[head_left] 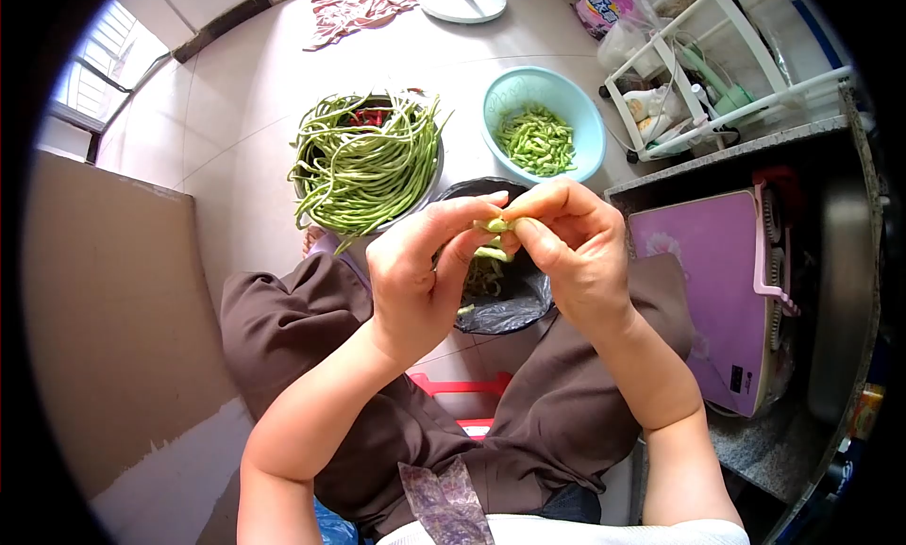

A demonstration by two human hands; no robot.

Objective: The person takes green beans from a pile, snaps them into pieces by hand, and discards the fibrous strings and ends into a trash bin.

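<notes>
- Left hand (413,267), right hand (583,252): fingertips pinch 1 green bean (496,226), mostly hidden.
- Black-lined bin (510,316): partly behind the hands, contents hard to identify.

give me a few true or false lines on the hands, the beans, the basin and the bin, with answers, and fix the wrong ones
1. The left hand and right hand meet at a small green bean piece. True.
2. The black-lined bin stands farther from the person than the light blue basin. False: the bin is nearer.
3. The heap of long beans is left of the basin. True.
4. The basin holds whole long beans. False: it holds short green pieces.
</notes>
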